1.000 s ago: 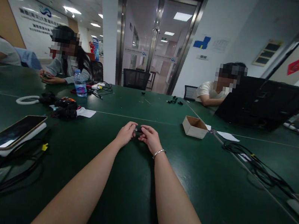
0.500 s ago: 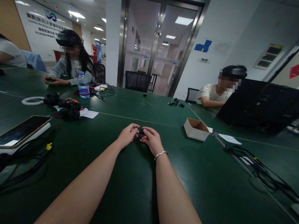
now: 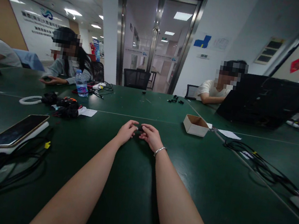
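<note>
Both hands meet over the middle of the green table (image 3: pixel 133 177). A small black piece with a silvery end (image 3: pixel 140 128) is between them, mostly covered by fingers; its exact kind is too small to tell. My right hand (image 3: pixel 151 137), with a silver bangle at the wrist, pinches the black part between thumb and fingers. From the other side, the fingertips of my left hand (image 3: pixel 127 133) close at the silvery end. Beyond them, several small black pieces (image 3: pixel 174 100) lie scattered near the far edge. To the right stands an open cardboard box (image 3: pixel 195 128).
At left are a phone (image 3: pixel 15 132) on a white object, black cables (image 3: pixel 13 166) and a heap of black gear (image 3: pixel 66 107). A water bottle (image 3: pixel 81 84) stands farther back. More cables (image 3: pixel 260 163) and a large black screen (image 3: pixel 270 102) are at right. Several people sit around.
The view has shifted slightly, so everything sits a little higher and farther left. Both hands keep their hold on the small black piece, with little visible movement.
</note>
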The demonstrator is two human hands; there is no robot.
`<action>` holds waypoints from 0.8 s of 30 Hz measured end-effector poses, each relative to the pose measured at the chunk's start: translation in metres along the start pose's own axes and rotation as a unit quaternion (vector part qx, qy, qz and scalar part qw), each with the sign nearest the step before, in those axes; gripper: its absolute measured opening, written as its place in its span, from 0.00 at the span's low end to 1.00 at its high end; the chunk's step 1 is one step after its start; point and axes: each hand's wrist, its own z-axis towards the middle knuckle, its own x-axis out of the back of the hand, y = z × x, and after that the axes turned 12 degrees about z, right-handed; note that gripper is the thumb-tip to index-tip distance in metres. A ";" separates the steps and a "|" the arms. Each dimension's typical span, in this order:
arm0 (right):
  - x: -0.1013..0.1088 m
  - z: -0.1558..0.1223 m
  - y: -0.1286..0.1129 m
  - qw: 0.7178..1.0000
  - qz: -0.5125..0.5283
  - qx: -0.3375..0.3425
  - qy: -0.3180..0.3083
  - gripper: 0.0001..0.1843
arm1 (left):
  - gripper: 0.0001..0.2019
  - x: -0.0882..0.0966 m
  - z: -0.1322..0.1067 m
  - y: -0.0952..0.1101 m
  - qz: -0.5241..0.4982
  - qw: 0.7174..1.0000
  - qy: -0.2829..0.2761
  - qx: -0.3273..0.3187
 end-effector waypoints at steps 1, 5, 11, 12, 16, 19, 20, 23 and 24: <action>0.000 0.000 0.000 1.000 0.003 0.000 0.000 0.07 | 0.14 0.000 0.000 0.001 -0.004 1.000 -0.002 0.003; 0.000 0.000 0.000 1.000 0.009 -0.002 -0.002 0.06 | 0.14 0.001 -0.002 0.007 -0.012 0.999 -0.017 0.026; 0.000 0.000 0.000 1.000 0.005 0.002 -0.004 0.06 | 0.13 0.001 -0.004 0.008 0.002 0.999 -0.022 0.023; 0.000 0.000 0.001 1.000 0.004 0.003 -0.004 0.06 | 0.13 0.001 -0.003 0.007 0.003 0.999 -0.024 0.022; 0.001 -0.001 0.001 1.000 0.005 0.006 -0.001 0.06 | 0.13 0.002 -0.002 0.006 -0.003 0.999 -0.028 0.025; 0.001 -0.001 0.001 1.000 0.005 0.006 -0.002 0.06 | 0.13 0.002 -0.001 0.006 -0.009 0.999 -0.023 0.032; 0.001 -0.001 0.001 1.000 0.005 0.007 -0.003 0.06 | 0.13 0.002 -0.001 0.006 -0.008 0.999 -0.023 0.033; 0.001 -0.001 0.002 1.000 0.003 0.008 -0.004 0.07 | 0.13 0.001 -0.001 0.005 -0.006 0.999 -0.026 0.033; 0.002 -0.001 0.002 1.000 0.003 0.008 -0.004 0.07 | 0.13 0.001 -0.001 0.005 -0.006 0.999 -0.027 0.032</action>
